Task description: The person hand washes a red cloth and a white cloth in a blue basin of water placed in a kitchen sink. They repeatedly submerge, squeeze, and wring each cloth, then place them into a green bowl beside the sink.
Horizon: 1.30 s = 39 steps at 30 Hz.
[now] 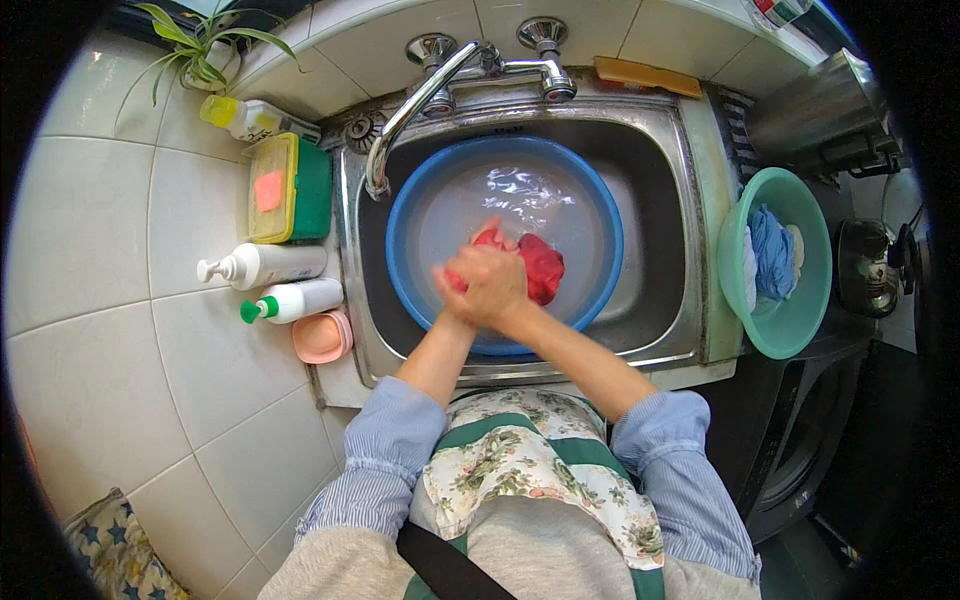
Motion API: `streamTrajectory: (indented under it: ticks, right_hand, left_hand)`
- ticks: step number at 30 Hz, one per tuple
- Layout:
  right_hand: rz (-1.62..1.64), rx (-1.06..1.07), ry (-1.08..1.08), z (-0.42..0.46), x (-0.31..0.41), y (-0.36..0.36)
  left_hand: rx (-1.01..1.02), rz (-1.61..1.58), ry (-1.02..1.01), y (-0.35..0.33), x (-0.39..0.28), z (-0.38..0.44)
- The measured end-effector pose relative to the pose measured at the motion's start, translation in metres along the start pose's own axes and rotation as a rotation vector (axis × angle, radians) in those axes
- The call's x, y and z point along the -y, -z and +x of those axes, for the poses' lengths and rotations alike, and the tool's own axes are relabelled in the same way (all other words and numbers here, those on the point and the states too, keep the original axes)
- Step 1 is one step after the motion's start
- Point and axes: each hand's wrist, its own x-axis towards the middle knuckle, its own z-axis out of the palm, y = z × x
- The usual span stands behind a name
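A red wet cloth [541, 268] is bunched between my two hands, above a blue plastic basin [616, 244] of cloudy water. My right hand [495, 283] lies across the top, its fingers wrapped around part of the cloth. Beneath it, my left hand [489, 227] also grips the cloth and is largely hidden. One bulge of red fabric hangs out to the right of the hands, at the water's surface. The basin sits inside a stainless steel sink [654, 225].
A chrome faucet spout [409, 112] reaches over the basin's upper left rim. Pump bottles [281, 266], a green box [311, 187] and a pink soap dish [322, 337] line the left edge. At right stand a mint-green basin [806, 300] with clothes and a steel pot [817, 116].
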Motion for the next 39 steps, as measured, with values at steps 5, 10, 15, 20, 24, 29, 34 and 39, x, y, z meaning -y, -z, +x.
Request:
streamTrajectory:
  ticks: [5,10,15,20,24,29,34,39]
  right_hand:
    - [-0.219,0.025,-0.126,0.004,-0.035,-0.013]
    - [-0.231,0.185,0.135,-0.047,0.022,-0.032]
    - [-0.061,0.073,-0.334,0.009,-0.043,0.001]
    - [0.258,0.319,-0.292,-0.020,-0.030,0.019]
    - [0.263,0.495,-0.306,-0.002,0.015,0.056]
    - [1.196,0.361,-0.396,0.017,0.042,0.088]
    - [1.579,0.175,-0.370,0.017,0.038,0.105]
    - [1.525,-0.009,-0.471,0.015,0.010,0.091]
  left_hand:
    - [-0.788,0.501,0.153,-0.040,0.042,0.030]
    - [0.046,0.163,0.301,0.072,-0.015,0.007]
    - [-0.595,0.530,0.283,-0.040,0.038,0.026]
    - [-0.442,0.885,0.257,-0.053,0.000,0.028]
    - [-0.224,1.007,0.108,-0.067,-0.010,0.032]
    - [-0.090,1.723,0.462,-0.052,-0.012,0.021]
    - [-0.127,0.882,0.093,-0.085,-0.027,0.003]
    - [-0.187,0.676,0.031,-0.099,-0.014,-0.002]
